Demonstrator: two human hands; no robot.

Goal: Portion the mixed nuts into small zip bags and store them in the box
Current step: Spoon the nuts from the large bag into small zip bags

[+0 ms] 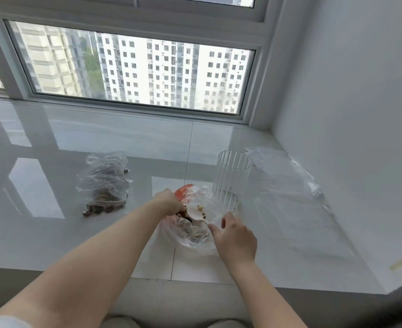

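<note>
1. Head view, only one camera here. Both bare arms reach in from the bottom of the frame toward the middle, over a glossy white window ledge.
2. The left hand sits just left of centre, fingers curled round the rim of a crinkly bag of mixed nuts, pinching it at the mouth. There's an orange-red patch on the bag right behind that hand.
3. The right hand is just right of the bag, thumb and forefinger pinching the handle of a small white spoon. The spoon's bowl is over the bag's opening, next to some nuts.
4. A clear ribbed glass container stands upright just beyond the right hand, touching or nearly touching the nut bag, can't tell which.
5. Left of centre, well apart from the hands, a small pile of filled zip bags lies on the ledge with dark nuts showing inside.
6. At the right of the frame, a flat sheaf of clear plastic bags lies along the white wall.
7. Upper half is a big window looking out on white high-rise blocks.
</note>
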